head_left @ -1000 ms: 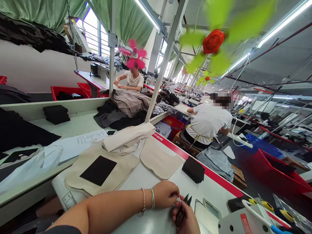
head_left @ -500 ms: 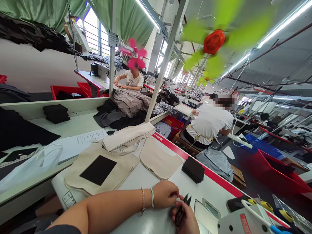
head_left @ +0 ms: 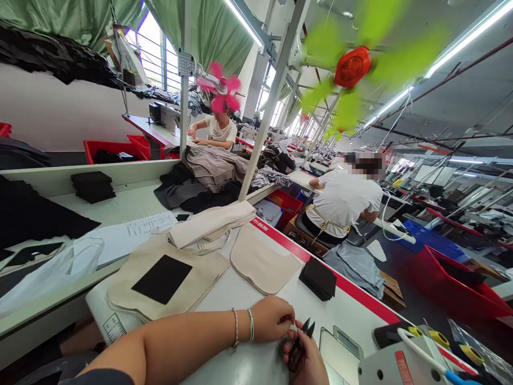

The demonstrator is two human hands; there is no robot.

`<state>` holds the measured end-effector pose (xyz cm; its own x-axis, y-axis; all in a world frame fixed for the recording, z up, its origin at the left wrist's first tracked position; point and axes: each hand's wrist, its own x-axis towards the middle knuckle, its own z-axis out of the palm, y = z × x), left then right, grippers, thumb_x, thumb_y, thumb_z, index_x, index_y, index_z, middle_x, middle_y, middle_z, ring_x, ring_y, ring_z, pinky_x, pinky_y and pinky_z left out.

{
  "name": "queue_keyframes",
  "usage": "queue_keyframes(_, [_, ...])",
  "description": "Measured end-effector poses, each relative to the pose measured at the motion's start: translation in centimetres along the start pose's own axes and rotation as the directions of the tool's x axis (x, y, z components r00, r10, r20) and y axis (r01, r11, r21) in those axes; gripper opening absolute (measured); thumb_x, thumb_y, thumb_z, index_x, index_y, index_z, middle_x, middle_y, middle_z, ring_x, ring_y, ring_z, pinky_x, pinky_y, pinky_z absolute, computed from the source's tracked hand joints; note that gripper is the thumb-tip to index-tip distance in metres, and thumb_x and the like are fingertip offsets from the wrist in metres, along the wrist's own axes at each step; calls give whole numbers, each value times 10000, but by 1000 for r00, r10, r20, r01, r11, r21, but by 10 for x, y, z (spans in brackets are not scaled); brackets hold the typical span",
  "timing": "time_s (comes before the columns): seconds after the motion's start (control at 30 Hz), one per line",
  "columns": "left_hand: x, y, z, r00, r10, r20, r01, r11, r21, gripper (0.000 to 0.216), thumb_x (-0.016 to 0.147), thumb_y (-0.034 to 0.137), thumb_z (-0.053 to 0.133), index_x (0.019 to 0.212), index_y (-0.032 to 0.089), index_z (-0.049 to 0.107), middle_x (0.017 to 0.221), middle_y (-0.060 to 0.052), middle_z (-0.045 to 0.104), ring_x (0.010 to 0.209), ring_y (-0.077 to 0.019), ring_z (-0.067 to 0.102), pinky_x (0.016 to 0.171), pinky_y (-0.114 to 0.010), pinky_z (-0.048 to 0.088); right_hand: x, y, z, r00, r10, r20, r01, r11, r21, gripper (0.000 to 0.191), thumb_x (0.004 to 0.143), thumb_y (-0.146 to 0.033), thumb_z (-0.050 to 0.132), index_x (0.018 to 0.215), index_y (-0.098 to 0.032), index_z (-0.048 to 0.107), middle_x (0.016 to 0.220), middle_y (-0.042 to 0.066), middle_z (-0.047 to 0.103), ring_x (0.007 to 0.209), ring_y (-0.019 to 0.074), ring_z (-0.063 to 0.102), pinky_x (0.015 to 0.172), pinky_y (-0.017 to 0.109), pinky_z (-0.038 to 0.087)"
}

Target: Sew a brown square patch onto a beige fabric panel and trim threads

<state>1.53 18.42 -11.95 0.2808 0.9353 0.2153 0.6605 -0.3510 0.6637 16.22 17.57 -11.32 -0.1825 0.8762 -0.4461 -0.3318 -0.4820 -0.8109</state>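
In the lower middle of the head view, my left hand (head_left: 274, 319) is closed, its fingertips pinched together. What it pinches, if anything, is too small to make out. Touching or nearly touching those fingertips is my right hand (head_left: 310, 359), wrapped round black thread snips (head_left: 297, 350) with the blades pointing up and away. Beyond my hands lies a beige fabric panel (head_left: 262, 262). To its left, a black fabric square (head_left: 162, 279) rests on stacked beige pieces (head_left: 128, 283). A pile of black pieces (head_left: 318, 278) sits right of the panel.
Folded cream fabric (head_left: 212, 227) lies at the table's far side. A sewing machine head (head_left: 393, 361) stands at the lower right. Metal posts (head_left: 272, 101) and a spinning green fan (head_left: 352, 67) rise ahead. Two co-workers sit beyond. Red bins (head_left: 452, 283) stand on the floor.
My hands and the snips hold almost the same position. The fabric pieces lie as before. The seated co-worker in front has shifted very slightly.
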Motion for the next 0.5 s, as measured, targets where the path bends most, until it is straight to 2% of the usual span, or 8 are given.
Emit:
queue_keyframes(0.37, [0, -1, 2, 999, 19, -30, -19, 1000, -5, 242, 951, 358, 549, 943, 136, 644, 885, -31, 670, 827, -140, 637, 813, -343, 536, 1, 2, -2, 1000, -6, -5, 6, 1000, -9, 708, 507, -376, 862, 1071, -201, 472, 603, -68, 634, 473, 133, 578, 423, 234, 420])
queue_keyframes(0.5, [1, -1, 1, 999, 29, -37, -28, 1000, 6, 126, 899, 212, 559, 937, 153, 664, 870, -31, 698, 808, -140, 640, 794, -297, 512, 4, 3, -4, 1000, 0, -11, 0, 1000, -9, 685, 505, -367, 856, 1055, -197, 484, 604, -60, 634, 476, 138, 577, 421, 244, 429])
